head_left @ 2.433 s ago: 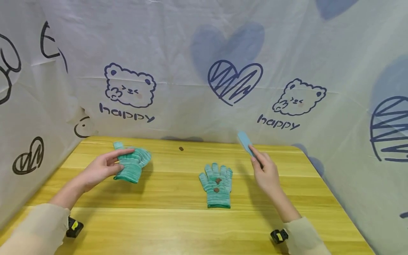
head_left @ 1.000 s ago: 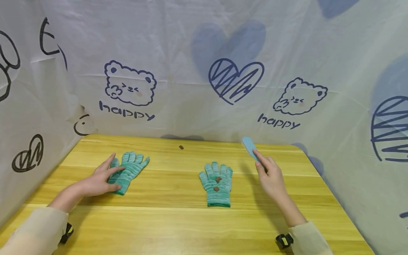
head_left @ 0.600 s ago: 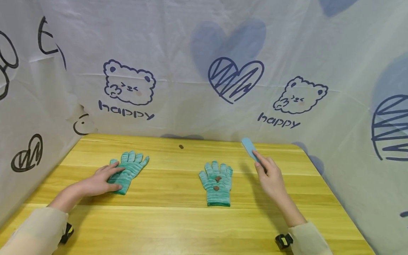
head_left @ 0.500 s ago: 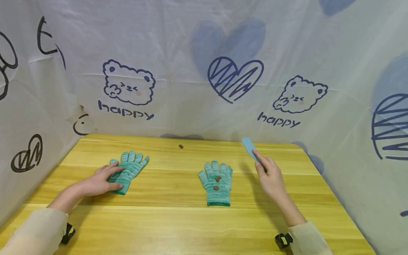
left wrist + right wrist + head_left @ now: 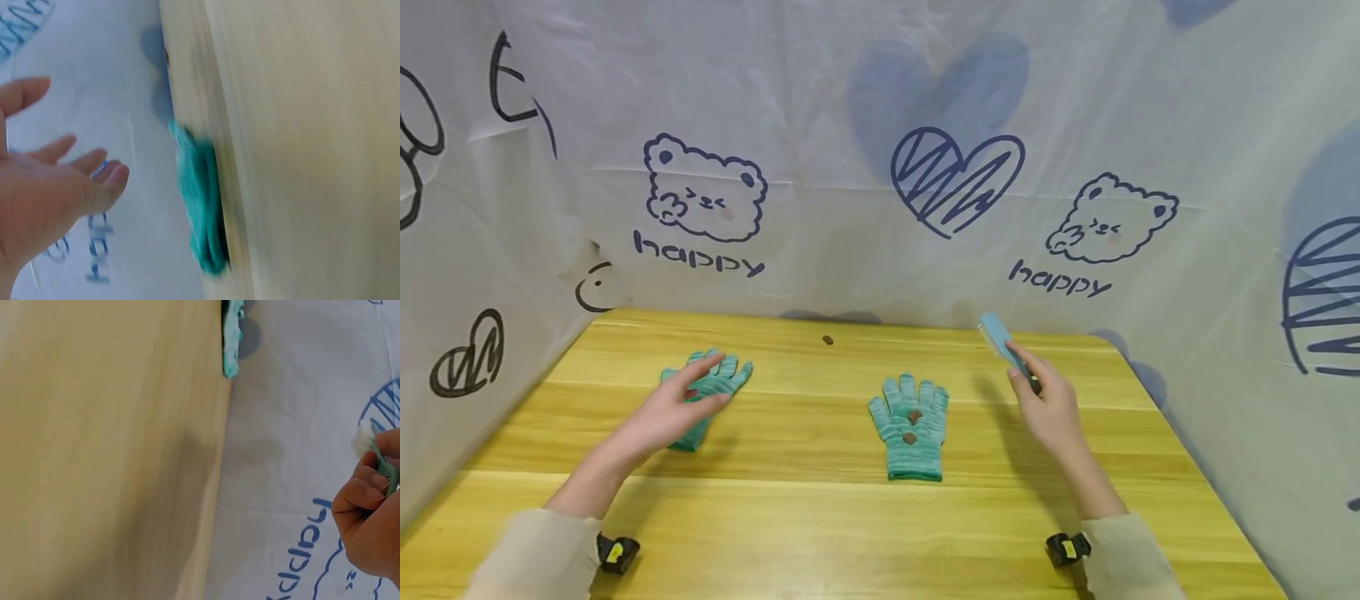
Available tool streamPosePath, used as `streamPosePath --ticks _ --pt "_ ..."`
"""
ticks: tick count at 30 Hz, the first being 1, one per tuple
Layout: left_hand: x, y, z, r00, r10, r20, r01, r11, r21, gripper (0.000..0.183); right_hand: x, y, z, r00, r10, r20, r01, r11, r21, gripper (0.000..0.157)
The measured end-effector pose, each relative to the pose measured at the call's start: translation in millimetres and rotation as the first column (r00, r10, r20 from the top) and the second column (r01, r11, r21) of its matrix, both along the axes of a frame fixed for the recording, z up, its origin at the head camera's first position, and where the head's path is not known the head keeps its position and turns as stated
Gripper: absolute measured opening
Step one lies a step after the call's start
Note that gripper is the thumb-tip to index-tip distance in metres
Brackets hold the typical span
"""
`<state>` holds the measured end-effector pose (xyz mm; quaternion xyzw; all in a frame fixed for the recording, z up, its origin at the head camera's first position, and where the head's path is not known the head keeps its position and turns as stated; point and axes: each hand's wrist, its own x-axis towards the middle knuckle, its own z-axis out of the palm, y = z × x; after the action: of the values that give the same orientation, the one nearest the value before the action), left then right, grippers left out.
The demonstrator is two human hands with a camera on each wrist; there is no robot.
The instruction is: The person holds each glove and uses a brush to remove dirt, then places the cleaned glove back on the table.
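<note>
My left hand point(image 5: 662, 417) hovers above the left green knit glove point(image 5: 713, 384), fingers spread and holding nothing. It overlaps much of that glove in the head view; in the left wrist view a gap separates the hand point(image 5: 47, 187) from the glove point(image 5: 201, 206). My right hand point(image 5: 1051, 408) grips the handle of a light blue brush point(image 5: 997, 336), its pale bristles facing left, raised over the table's right side. Between the hands a second green knit glove point(image 5: 917, 460) lies flat, fingers pointing away. Two brown lumps point(image 5: 909, 438) sit on its palm area.
A small brown lump point(image 5: 827, 340) lies near the far edge of the wood-grain table point(image 5: 820, 533). White cloth point(image 5: 835, 250) printed with bears and hearts hangs behind the table and along both sides.
The left hand first held the left glove up, then laid it flat with fingers resting on it. Now that hand has lifted off and moved right. The right hand keeps the brush, shifted slightly right.
</note>
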<state>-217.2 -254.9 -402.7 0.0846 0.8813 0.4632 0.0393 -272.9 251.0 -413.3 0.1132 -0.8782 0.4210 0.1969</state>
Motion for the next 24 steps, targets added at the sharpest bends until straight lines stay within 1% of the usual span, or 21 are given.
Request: streamPosePath --ticks 4,7,9,12,15,18,21,24 --pt "-1.7 30 2.1 0.998 0.053 -0.027 -0.049 0.990 0.134 0.069 -3.2 7 4.0 1.000 -0.013 0.009 0.012 0.999 0.050 0.042" --pt "-4.9 52 0.8 0.997 0.078 -0.012 -0.074 0.972 0.223 0.063 -4.1 11 5.7 0.999 -0.008 0.031 0.006 0.997 0.082 0.043" --pt "-7.6 65 -0.5 0.997 0.075 0.007 -0.074 0.958 0.275 0.061 -4.6 13 6.0 0.999 -0.002 0.043 -0.002 0.996 0.093 0.043" --pt "-12.1 83 -2.6 0.999 0.046 0.029 -0.053 0.943 0.329 0.059 -6.4 14 5.2 0.999 -0.001 0.049 -0.004 0.995 0.096 0.043" --pt "-17.4 99 -5.1 0.999 0.015 0.037 -0.027 0.938 0.347 0.057 -9.1 16 3.8 0.999 0.000 0.040 -0.004 0.995 0.103 0.043" --pt "-22.2 113 -8.8 0.999 -0.013 0.040 -0.001 0.942 0.336 0.056 -11.9 16 1.5 0.999 0.008 0.040 -0.012 0.993 0.117 0.043" --pt "-24.9 128 -12.9 0.998 -0.052 0.040 0.038 0.954 0.296 0.055 -13.4 17 0.4 0.999 0.016 0.051 -0.023 0.991 0.131 0.043" --pt "-26.2 143 -16.8 0.994 -0.099 0.048 0.085 0.968 0.236 0.055 -14.0 19 0.8 0.998 0.016 0.057 -0.024 0.989 0.144 0.042"
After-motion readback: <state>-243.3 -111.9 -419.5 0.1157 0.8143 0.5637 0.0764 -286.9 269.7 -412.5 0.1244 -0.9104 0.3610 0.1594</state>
